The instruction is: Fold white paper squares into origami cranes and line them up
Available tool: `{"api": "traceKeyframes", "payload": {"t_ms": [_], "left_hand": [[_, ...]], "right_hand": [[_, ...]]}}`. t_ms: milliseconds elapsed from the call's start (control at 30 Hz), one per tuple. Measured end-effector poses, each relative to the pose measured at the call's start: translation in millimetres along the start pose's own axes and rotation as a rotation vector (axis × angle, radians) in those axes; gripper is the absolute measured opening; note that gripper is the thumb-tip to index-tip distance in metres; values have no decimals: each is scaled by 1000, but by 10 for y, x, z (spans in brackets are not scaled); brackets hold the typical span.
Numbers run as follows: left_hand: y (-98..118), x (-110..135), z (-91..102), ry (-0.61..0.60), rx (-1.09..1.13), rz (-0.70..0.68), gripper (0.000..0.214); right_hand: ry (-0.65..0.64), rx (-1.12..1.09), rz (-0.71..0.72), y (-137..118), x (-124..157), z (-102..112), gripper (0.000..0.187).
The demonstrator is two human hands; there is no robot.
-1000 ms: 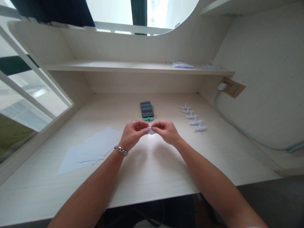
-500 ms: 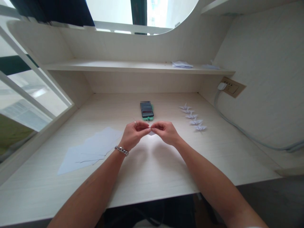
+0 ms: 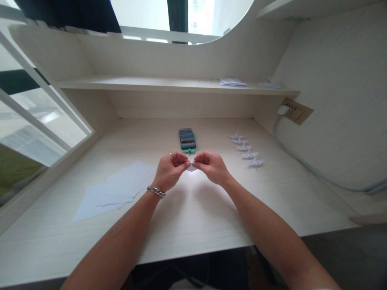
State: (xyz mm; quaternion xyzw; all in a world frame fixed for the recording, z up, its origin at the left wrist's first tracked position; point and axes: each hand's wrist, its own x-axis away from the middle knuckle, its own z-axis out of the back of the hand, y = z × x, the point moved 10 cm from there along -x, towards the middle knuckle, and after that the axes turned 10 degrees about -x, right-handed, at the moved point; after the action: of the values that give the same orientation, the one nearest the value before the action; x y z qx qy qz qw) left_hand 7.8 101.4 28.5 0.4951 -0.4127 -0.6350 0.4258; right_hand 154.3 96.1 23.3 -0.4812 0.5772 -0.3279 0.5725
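Note:
A small piece of folded white paper (image 3: 192, 167) is pinched between my two hands above the desk, its lower part showing below the fingertips. My left hand (image 3: 172, 168), with a ring and a chain bracelet at the wrist, grips its left side between thumb and fingers. On the right side my right hand (image 3: 211, 166) holds it in the same kind of pinch. The fingers cover much of the paper, so its exact folds are hidden. Just beyond the hands lies a phone (image 3: 188, 143) with a green edge. Several white paper cranes (image 3: 249, 155) stand in a row to the right.
White paper sheets (image 3: 113, 189), some with torn or cut strips, lie at the left of the desk (image 3: 193, 225). Folded paper (image 3: 232, 82) rests on the shelf (image 3: 151, 83). A grey cable (image 3: 305, 165) runs from the wall socket (image 3: 298, 110) down the right side.
Both hands stay almost in place. The fingertips have shifted slightly, and a bit more of the folded paper shows between and below them.

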Motion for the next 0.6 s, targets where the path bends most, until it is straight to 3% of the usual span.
{"api": "traceKeyframes", "payload": {"t_ms": [300, 600], "left_hand": [[22, 3, 35, 31, -7, 16, 26], [-6, 17, -27, -4, -4, 10, 26]], "right_hand": [[-1, -154, -101, 43, -42, 30, 27], [-11, 9, -32, 17, 15, -52, 23]]}}
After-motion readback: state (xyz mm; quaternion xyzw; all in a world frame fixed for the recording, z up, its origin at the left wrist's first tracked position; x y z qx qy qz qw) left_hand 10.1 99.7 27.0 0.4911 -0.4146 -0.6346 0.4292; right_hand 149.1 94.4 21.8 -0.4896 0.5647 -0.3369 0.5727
